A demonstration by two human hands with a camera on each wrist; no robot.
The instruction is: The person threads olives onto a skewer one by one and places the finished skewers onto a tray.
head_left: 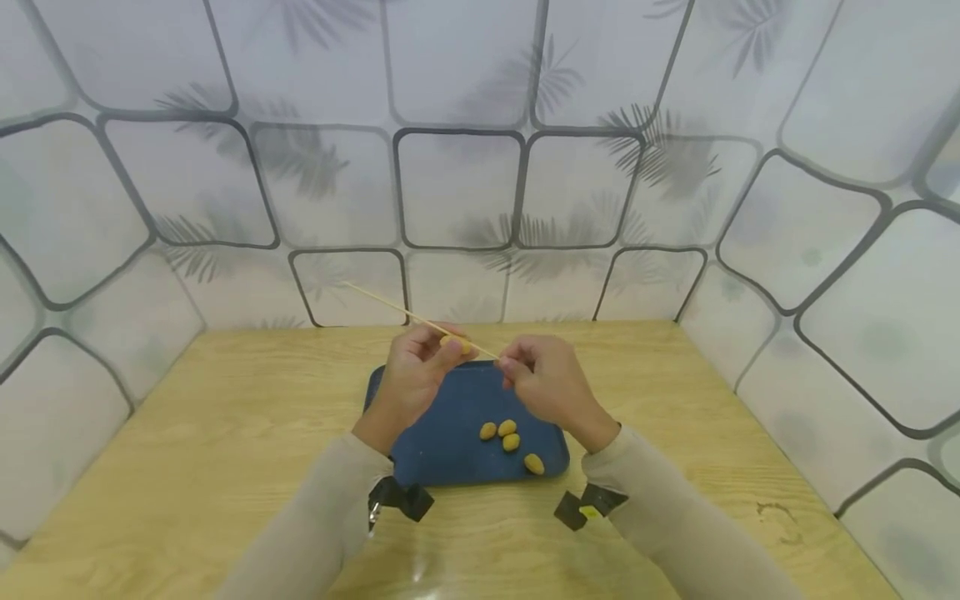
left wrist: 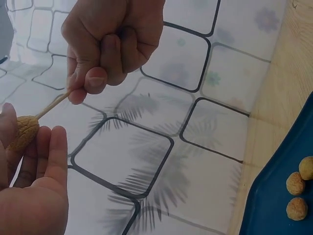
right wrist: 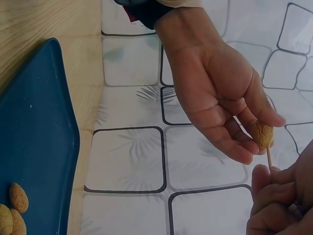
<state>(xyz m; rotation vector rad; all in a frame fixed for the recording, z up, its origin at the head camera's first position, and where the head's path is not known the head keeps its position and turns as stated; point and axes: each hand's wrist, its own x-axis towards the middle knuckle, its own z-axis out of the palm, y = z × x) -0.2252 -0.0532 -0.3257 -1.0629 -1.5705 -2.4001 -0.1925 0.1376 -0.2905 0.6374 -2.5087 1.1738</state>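
Note:
My left hand (head_left: pixel 411 371) pinches a wrinkled yellow-brown oval ball (left wrist: pixel 24 133) between thumb and fingers, above the tray. A thin wooden skewer (head_left: pixel 386 302) runs into that ball; in the head view its long part stretches beyond it, up and to the left. My right hand (head_left: pixel 551 383) pinches the skewer's short end close to the ball, other fingers curled in. The right wrist view shows the ball (right wrist: pixel 264 134) between the left thumb and fingertips, with the skewer (right wrist: pixel 269 157) leading down to the right fingers. Below both hands lies a blue tray (head_left: pixel 450 442).
Several similar loose balls (head_left: pixel 511 442) lie on the tray's right part, one apart near the front corner. The tray rests on a light wooden table (head_left: pixel 247 450). Patterned white walls (head_left: pixel 457 192) rise at the back and sides.

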